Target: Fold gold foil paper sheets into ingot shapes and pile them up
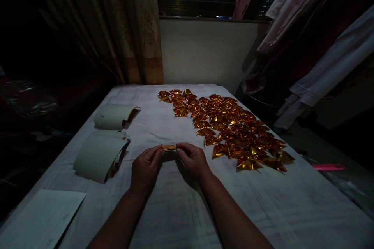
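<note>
Our left grip (144,165) and right grip (193,159) pinch opposite ends of a gold strip (169,148), which spans the gap between them.

The single view looks from the wearer's head, forward and down over the bench (175,218), near enough that the forearms (228,214) enter at the bottom edge, hands (144,166) below centre, wall (204,50) beyond.
</note>
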`<action>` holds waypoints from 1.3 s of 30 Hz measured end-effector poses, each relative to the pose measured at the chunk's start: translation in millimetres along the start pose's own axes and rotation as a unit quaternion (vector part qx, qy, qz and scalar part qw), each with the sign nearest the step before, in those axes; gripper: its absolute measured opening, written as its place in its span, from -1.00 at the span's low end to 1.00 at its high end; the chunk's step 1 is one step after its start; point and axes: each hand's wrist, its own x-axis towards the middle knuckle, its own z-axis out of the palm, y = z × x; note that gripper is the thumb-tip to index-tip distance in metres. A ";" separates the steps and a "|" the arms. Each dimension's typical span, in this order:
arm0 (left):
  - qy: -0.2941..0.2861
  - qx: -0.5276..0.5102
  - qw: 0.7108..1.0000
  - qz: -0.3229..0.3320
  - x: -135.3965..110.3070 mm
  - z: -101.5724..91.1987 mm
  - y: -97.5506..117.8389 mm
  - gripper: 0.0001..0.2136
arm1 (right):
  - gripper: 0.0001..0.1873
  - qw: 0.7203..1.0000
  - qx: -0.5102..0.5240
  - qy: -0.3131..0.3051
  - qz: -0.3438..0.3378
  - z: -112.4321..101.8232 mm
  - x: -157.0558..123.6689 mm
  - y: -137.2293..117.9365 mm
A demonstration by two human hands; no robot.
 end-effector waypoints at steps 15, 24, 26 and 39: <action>-0.015 0.063 0.998 -0.004 -1.6 2.1 0.3 -0.67 | -0.77 0.999 0.023 0.022 0.003 1.3 1.5 -2.9; -0.012 0.065 0.997 -0.043 2.3 -2.6 2.5 -0.71 | -0.77 0.998 -0.045 0.033 -0.016 3.0 -2.4 -1.3; -0.006 0.057 0.997 -0.049 1.6 -2.5 1.9 -0.71 | -0.79 0.997 -0.061 0.045 -0.005 3.7 -3.1 -2.5; 0.005 0.048 0.997 -0.053 -0.4 1.2 0.3 -0.71 | -0.77 0.996 -0.082 0.038 0.021 5.0 -7.0 -9.3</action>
